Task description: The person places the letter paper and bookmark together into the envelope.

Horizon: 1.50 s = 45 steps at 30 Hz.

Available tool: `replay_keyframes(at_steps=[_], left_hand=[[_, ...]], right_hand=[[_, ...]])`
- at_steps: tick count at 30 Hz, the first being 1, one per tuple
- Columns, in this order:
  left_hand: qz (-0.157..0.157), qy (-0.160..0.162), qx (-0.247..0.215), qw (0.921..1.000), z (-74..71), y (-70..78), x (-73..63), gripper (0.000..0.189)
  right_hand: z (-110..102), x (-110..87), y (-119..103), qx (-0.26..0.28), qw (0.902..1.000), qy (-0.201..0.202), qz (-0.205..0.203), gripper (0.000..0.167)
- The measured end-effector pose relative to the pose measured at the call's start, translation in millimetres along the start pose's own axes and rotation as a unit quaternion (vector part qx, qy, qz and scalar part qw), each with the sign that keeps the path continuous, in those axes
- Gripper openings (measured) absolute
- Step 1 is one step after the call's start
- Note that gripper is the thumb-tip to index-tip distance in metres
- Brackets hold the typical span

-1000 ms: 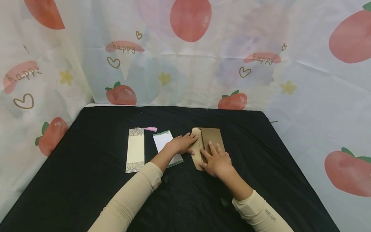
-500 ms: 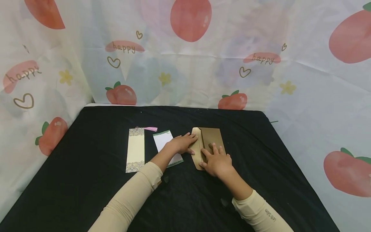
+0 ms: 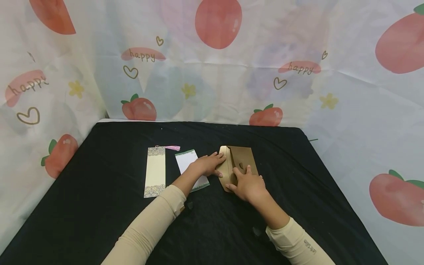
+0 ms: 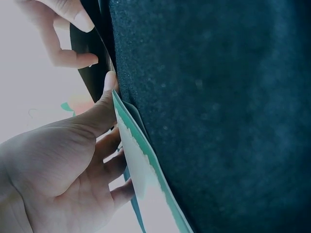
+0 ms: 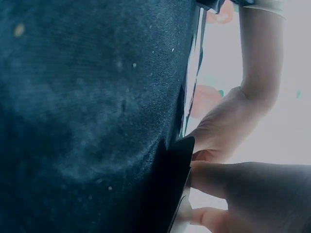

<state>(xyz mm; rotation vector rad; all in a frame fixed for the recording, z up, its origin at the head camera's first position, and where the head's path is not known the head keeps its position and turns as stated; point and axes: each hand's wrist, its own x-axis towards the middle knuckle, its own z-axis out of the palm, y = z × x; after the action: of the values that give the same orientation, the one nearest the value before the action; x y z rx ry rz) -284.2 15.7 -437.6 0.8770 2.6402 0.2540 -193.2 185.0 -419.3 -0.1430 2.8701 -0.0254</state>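
A gold paper envelope (image 3: 244,154) lies right of centre, its flap folded out to the left. My left hand (image 3: 209,165) rests on the flap with straight fingers, its wrist above a white card with green edges (image 3: 184,159). With bent fingers my right hand (image 3: 249,184) grips the envelope near its mouth, the thumb towards the near end. The mouth gapes there, and a small dark slot shows in the panel. In the left wrist view the card (image 4: 138,170) stands edge-on beside my left hand (image 4: 53,160). The right wrist view shows right fingers (image 5: 209,177) at the envelope's edge.
Left of the card lies a cream bookmark (image 3: 155,169) with lace-patterned ends and a pink tassel (image 3: 172,148). A black cloth (image 3: 99,191) covers the table. Behind and at the sides hangs a curtain (image 3: 218,88) printed with fruit.
My right fingers have drawn back and bent on the envelope, uncovering the slot. Its mouth has bulged wider and the near end has shifted slightly. The left hand stays on the flap.
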Motion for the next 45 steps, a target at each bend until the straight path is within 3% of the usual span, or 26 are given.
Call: replay_keyframes(at_steps=[26,45], left_hand=[[0.001,0.0,0.001,1.0,1.4,-1.7,1.1,0.081],[0.008,0.03,0.038,0.9988,-0.4,9.1,-8.6,0.078]], right_hand=[[-1,3.7,4,0.026,0.9984,0.046,-0.017,0.072],[0,2.4,1,0.019,0.9985,0.049,-0.014,0.074]])
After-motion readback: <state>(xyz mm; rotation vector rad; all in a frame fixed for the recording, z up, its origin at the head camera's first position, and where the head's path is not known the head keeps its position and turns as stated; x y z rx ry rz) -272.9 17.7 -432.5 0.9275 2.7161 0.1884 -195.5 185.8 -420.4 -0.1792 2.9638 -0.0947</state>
